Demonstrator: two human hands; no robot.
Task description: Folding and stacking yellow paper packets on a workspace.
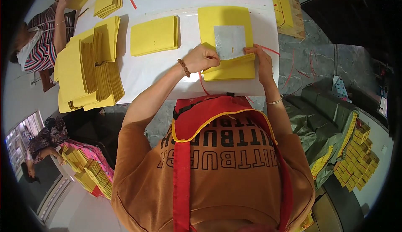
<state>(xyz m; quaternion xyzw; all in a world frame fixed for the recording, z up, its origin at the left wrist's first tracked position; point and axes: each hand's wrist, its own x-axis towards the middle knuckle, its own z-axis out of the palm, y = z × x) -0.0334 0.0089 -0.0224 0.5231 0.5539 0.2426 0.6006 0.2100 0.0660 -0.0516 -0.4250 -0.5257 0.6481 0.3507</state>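
As the wearer looks down at a white tabletop (188,27), a yellow sheet (226,16) lies squarely in front of the body, where both hands can reach it, with a flat grey plate (229,39) on top. Near the wearer, a band of yellow is bent up along the plate's lower edge; the plate seems to serve as a weight and straight guide for that crease. The left hand (202,58) is closed, thumb and curled fingers gathered on the left end of the band, apparently pinching it. The right hand (263,60) lies at the opposite end, fingers mostly extended beside the plate's corner, perhaps steadying it; whether they grip cannot be told. To the left, a small yellow stack (153,36) sits apart, and beyond it large yellow piles (88,70) crowd that side, limiting room there. A thin red strip (268,49) pokes out to the right, close to the right hand. A co-worker in a striped top (42,43) handles yellow sheets at the upper left. On the right, past the tabletop, are a green tarpaulin (312,125) and stacked yellow bundles (359,158).
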